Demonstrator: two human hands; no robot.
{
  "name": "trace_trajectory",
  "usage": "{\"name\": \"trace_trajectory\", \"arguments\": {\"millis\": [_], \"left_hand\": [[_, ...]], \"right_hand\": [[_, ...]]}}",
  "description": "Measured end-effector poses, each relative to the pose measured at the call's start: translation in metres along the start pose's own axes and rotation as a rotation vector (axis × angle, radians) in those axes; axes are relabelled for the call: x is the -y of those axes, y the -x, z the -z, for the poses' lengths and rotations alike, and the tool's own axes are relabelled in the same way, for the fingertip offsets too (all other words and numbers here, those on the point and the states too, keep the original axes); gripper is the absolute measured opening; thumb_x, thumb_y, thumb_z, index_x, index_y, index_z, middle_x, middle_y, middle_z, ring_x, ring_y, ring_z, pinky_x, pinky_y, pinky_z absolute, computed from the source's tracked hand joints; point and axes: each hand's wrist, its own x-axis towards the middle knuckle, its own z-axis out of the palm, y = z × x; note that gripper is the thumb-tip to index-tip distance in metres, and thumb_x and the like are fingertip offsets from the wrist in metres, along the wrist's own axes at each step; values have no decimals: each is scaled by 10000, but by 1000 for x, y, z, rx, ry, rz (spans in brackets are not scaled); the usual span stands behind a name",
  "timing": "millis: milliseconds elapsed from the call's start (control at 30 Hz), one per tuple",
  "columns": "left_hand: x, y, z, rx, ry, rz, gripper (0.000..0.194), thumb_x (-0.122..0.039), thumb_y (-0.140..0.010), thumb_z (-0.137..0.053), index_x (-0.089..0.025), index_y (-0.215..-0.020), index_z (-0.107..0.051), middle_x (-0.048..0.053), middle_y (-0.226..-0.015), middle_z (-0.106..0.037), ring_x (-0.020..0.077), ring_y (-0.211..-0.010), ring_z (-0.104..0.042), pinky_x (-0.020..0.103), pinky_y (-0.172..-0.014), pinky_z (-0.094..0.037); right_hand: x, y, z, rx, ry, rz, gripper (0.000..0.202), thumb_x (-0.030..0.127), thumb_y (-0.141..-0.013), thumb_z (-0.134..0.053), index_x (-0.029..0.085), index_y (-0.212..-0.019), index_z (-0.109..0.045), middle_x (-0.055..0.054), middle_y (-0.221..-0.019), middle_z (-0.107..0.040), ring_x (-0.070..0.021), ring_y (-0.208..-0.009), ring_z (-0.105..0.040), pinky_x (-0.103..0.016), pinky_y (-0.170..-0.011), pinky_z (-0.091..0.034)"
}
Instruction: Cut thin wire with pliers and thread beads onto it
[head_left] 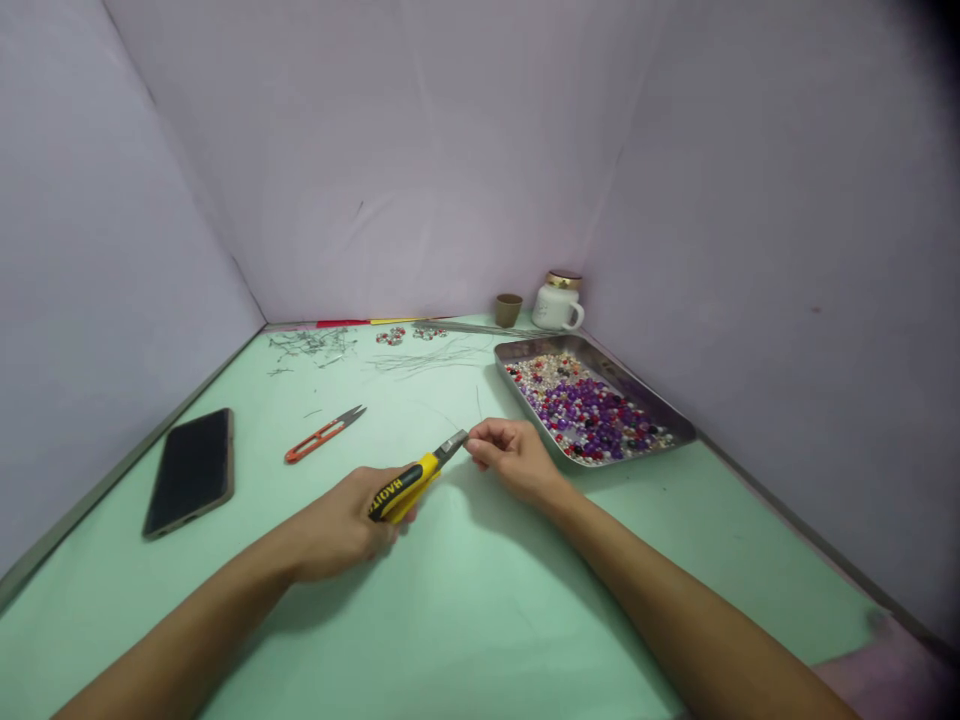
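My left hand [349,520] is wrapped round the yellow-and-black handles of a pair of pliers [411,488], whose metal jaws point up and to the right. At the jaws' tip, the fingers of my right hand [519,462] are pinched on a thin wire [478,403]. One end of that wire stands up above the fingertips. Pliers and fingertips meet, or nearly so; whether the jaws grip the wire is too small to tell.
A metal tray [536,425] of mixed beads lies right. Orange thread snips [319,440] and a phone [191,475] are left. Cut wires [311,345], beaded pieces [391,337], a small brown cup [508,310] and a white lidded mug [553,307] are at the back.
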Motion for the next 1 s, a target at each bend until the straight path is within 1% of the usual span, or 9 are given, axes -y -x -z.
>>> {"name": "trace_trajectory", "arguments": {"millis": [133,233,300,367,433,500,633,833,1000], "left_hand": [[1,0,6,202,367,41,212,-92,-584,-453,-156,-782,-495,-18,-632,-499,96,-494,-441,219,-449,-347],[4,-2,8,226,425,40,224,-100,-566,-465,-152,-781,-493,-8,-646,-506,99,-499,-438,220,-438,-349],[5,-3,8,171,302,50,218,-95,-578,-456,-158,-783,-496,-17,-640,-500,100,-504,-440,220,-459,-348],[4,-3,5,59,101,38,199,-91,-593,-446,-167,-768,-502,-27,-636,-493,107,-536,-443,216,-495,-344],[1,-3,0,-69,-66,-4,191,-93,-606,-435,-174,-762,-508,-22,-686,-514,126,-616,-457,216,-556,-353],[-2,-4,-5,-137,-142,-42,217,-90,-618,-414,-178,-791,-512,-12,-757,-539,145,-690,-461,221,-619,-358],[-4,-5,-10,-147,-178,-42,211,-102,-646,-397,-185,-818,-486,-19,-730,-504,137,-667,-416,218,-606,-336],[-17,-2,-4,-111,-178,-38,158,-153,-681,-396,-180,-815,-475,-19,-720,-460,137,-672,-387,215,-610,-321],[-12,-3,-4,-128,-174,-33,157,-137,-639,-399,-182,-775,-465,-22,-709,-466,136,-662,-391,213,-588,-312]], "right_hand": [[2,0,8,61,-13,120,88,238,-674,-556,158,-641,-568,25,-518,-534,-94,-498,-482,-219,-517,-379],[4,1,9,69,-27,105,105,253,-673,-565,152,-646,-569,22,-521,-540,-91,-483,-493,-216,-501,-387],[5,0,7,41,0,43,113,252,-659,-575,145,-626,-567,27,-500,-527,-83,-439,-480,-205,-452,-374],[7,0,5,13,32,-42,112,239,-644,-580,141,-596,-556,31,-475,-516,-75,-397,-465,-195,-406,-357],[7,0,4,-7,39,-119,104,221,-636,-579,142,-577,-545,33,-457,-513,-72,-372,-458,-189,-380,-349],[7,0,3,-22,-1,-172,101,213,-625,-584,145,-568,-537,36,-451,-513,-69,-359,-451,-188,-370,-356],[3,-1,3,-17,-168,-217,128,249,-604,-618,144,-590,-545,36,-473,-529,-65,-369,-461,-195,-394,-394],[1,-3,5,51,-290,-298,166,276,-593,-647,132,-627,-572,35,-490,-516,-59,-397,-445,-194,-407,-407],[-1,-2,3,41,-97,-137,119,260,-642,-595,142,-626,-582,38,-472,-510,-68,-398,-448,-196,-406,-395]]}}
